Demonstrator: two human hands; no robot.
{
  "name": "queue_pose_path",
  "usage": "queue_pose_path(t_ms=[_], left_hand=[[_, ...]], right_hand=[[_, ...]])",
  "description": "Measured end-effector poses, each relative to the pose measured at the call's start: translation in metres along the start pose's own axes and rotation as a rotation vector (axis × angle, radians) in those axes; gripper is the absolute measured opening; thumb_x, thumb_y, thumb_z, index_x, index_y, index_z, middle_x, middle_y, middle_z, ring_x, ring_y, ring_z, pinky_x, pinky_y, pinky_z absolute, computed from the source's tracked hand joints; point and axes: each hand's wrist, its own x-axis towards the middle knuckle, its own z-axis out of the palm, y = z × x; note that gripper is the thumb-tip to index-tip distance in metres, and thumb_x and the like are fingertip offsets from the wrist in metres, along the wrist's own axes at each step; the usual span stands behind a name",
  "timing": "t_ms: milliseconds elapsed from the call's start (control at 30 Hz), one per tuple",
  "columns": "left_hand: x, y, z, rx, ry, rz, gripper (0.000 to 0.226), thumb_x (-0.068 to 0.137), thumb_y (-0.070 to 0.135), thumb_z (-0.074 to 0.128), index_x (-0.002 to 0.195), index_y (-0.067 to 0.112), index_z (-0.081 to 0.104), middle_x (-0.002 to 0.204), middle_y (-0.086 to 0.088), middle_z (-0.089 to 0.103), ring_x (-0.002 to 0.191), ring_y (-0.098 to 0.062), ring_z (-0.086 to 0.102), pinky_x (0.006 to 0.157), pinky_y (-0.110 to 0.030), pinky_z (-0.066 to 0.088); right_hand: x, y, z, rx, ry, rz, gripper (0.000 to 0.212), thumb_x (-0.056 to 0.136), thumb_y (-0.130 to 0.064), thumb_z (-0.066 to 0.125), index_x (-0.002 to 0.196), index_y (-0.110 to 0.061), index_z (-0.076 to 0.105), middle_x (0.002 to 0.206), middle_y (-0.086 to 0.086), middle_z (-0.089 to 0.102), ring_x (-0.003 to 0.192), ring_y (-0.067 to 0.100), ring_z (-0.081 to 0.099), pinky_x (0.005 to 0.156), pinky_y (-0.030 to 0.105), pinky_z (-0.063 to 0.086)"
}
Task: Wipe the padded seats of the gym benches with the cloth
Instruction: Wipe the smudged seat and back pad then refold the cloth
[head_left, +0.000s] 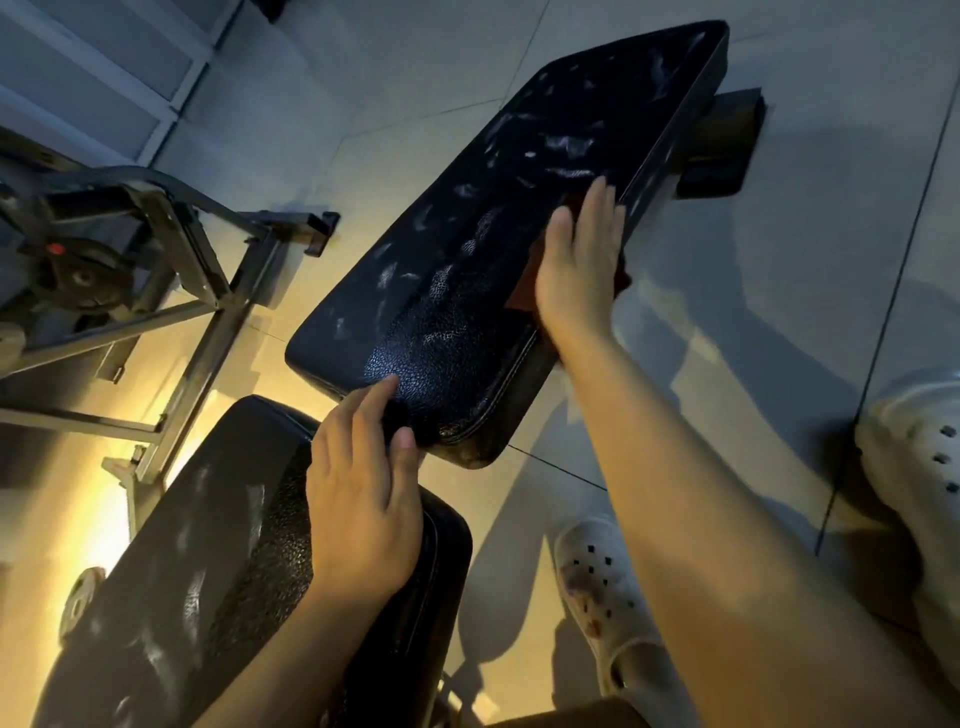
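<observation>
At far left a steel frame (202, 291) stood on the tiled floor (415, 78). Next to it the near pad (218, 561), dark and streaked with pale smears, ran toward the lower edge. The left hand (363, 499) lay across the gap between this pad and the long pad (514, 228), fingers fairly straight and spread, fingertips touching the long pad's near corner, holding nothing. The long pad, the surface being wiped, stretched away to the upper right; its far half carried many pale smears, while the near half looked cleaner. The right hand (582, 254) pressed flat, fingers extended, on a reddish-brown cloth (524, 291) at the pad's right edge, about midway along; only a corner of the cloth showed beneath the palm. White shoes (602, 587) stood on the floor at right. To finish this step well, the hand would probably need firm, even pressure and overlapping strokes toward the smeared far end, with the other hand steadying the pad.
</observation>
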Motion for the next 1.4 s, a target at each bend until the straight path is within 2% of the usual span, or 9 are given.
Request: queue_pose_path(t_ms=[233,433,533,733,833,967,1133,1300,1400], left_hand=[[0.003,0.000,0.001,-0.013,0.014,-0.028,0.058,0.097,0.047,0.022,0.144,0.019,0.040,0.141,-0.003,0.043,0.131,-0.017,0.034,0.104,-0.030,0.022],[0.001,0.001,0.000,-0.013,0.010,-0.017,0.056,0.097,0.045,0.024,0.143,0.018,0.041,0.140,-0.003,0.046,0.131,-0.018,0.036,0.104,-0.030,0.023],[-0.002,0.000,-0.001,-0.013,0.009,0.002,0.055,0.098,0.044,0.025,0.143,0.016,0.041,0.138,-0.004,0.048,0.130,-0.018,0.037,0.106,-0.029,0.023],[0.000,-0.001,-0.002,-0.016,0.022,0.041,0.051,0.100,0.040,0.027,0.141,0.013,0.043,0.133,-0.006,0.050,0.125,-0.011,0.038,0.103,-0.017,0.020],[0.002,-0.002,-0.001,-0.036,0.012,0.028,0.050,0.100,0.039,0.027,0.141,0.015,0.043,0.135,-0.004,0.049,0.126,-0.017,0.040,0.104,-0.027,0.025],[0.005,0.000,0.000,-0.067,0.022,0.026,0.049,0.101,0.039,0.026,0.141,0.018,0.043,0.136,-0.002,0.048,0.127,-0.016,0.040,0.102,-0.033,0.028],[0.003,0.002,0.000,-0.076,0.037,-0.019,0.051,0.100,0.044,0.023,0.143,0.023,0.040,0.139,0.002,0.046,0.130,-0.012,0.036,0.103,-0.032,0.025],[0.004,0.003,0.000,-0.078,0.024,-0.031,0.052,0.099,0.046,0.023,0.145,0.025,0.037,0.141,0.003,0.044,0.132,-0.013,0.036,0.107,-0.045,0.031],[0.003,0.002,0.000,-0.091,0.031,-0.041,0.053,0.099,0.046,0.024,0.145,0.024,0.037,0.141,0.002,0.044,0.132,-0.013,0.037,0.108,-0.050,0.033]], right_hand=[[-0.016,0.000,0.001,0.098,0.036,0.115,0.057,0.107,-0.028,0.028,0.157,-0.015,0.004,0.165,0.004,-0.006,0.151,0.019,-0.001,0.123,0.037,0.006],[-0.139,0.002,0.026,0.241,-0.044,0.036,0.063,0.104,-0.043,0.026,0.154,-0.024,-0.007,0.162,-0.008,-0.012,0.147,0.001,-0.009,0.119,0.021,0.001],[-0.180,0.002,0.036,0.304,-0.061,0.010,0.063,0.097,-0.056,0.021,0.147,-0.036,-0.012,0.160,-0.014,-0.013,0.146,-0.005,-0.010,0.122,0.024,0.004],[-0.121,-0.006,0.024,0.255,-0.003,0.079,0.065,0.102,-0.048,0.025,0.152,-0.022,-0.008,0.163,-0.005,-0.009,0.148,0.002,-0.006,0.122,0.025,0.001],[-0.040,0.000,0.004,0.207,0.015,0.154,0.063,0.106,-0.036,0.026,0.155,-0.008,-0.001,0.164,0.008,-0.003,0.151,0.016,-0.001,0.123,0.031,0.001],[0.004,0.008,-0.005,0.208,0.011,0.225,0.061,0.107,-0.035,0.026,0.156,-0.012,-0.001,0.165,0.006,-0.003,0.151,0.020,0.001,0.121,0.034,0.005],[-0.070,0.004,0.007,0.212,-0.008,0.137,0.060,0.107,-0.034,0.027,0.157,-0.013,0.001,0.165,0.003,0.001,0.150,0.012,0.003,0.116,0.020,0.005],[-0.182,0.018,0.031,0.303,-0.050,-0.054,0.060,0.104,-0.039,0.028,0.156,-0.021,0.004,0.164,0.001,0.010,0.150,0.012,0.011,0.121,0.042,0.021],[-0.191,0.022,0.031,0.304,-0.078,-0.051,0.059,0.102,-0.041,0.027,0.154,-0.027,0.003,0.164,-0.002,0.008,0.150,0.007,0.011,0.119,0.021,0.021]])
